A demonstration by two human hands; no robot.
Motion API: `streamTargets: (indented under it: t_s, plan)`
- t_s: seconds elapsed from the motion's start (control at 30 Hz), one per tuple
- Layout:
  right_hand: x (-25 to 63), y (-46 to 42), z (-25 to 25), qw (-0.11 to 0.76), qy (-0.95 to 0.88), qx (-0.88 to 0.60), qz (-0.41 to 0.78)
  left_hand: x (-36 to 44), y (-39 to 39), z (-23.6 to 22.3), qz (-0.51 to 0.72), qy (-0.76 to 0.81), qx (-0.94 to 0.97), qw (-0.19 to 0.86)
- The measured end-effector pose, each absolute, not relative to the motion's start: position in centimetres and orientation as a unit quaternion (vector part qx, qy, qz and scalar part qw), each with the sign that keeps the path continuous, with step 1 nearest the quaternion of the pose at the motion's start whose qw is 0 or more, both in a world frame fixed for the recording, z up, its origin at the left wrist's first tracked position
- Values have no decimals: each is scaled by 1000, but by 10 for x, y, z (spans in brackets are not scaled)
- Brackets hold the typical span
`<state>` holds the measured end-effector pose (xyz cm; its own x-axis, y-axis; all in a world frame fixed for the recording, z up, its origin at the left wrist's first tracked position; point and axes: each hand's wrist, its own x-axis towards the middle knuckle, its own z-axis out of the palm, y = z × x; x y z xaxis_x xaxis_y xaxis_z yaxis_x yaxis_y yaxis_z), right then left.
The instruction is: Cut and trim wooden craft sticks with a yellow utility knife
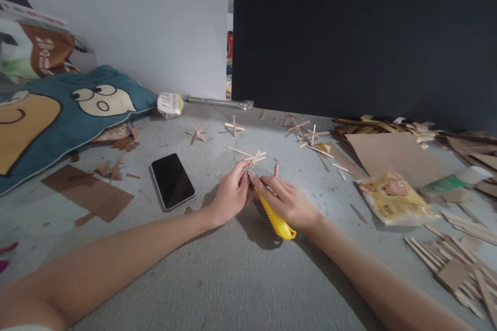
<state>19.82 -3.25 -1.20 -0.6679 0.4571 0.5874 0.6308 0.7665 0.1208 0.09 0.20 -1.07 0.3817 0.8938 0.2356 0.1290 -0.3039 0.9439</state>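
My left hand [230,195] is closed, pinching a small crossed piece of wooden craft sticks [256,158] at its fingertips. In my right hand [292,204] is a yellow utility knife [275,220], its ridged handle slanting down toward me. The knife's front end meets the sticks between both hands; the fingers partly hide the blade. A short pink-and-white striped rod [276,169] pokes up just beyond my right knuckles, and I cannot make out what supports it. Beyond my hands stand small stick crosses, one upright [234,126] and another [199,133] farther left.
A black phone [173,181] lies left of my hands, near brown cardboard [89,192] and a blue cartoon pillow [104,95]. On the right are a yellow packet [396,199], a green-and-white tube [454,181] and a pile of craft sticks [435,256]. A dark panel [361,36] rises behind.
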Motion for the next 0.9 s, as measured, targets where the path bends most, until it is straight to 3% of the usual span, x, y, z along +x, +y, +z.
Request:
streamTargets:
  t_s: [0.27,0.9]
  plan:
    - [193,-35,-6,269,-898,-302,-175,2,1,-7,420,337,624,566]
    - [193,-35,-4,260,-899,-301,-181,-1,3,-4,431,297,552,649]
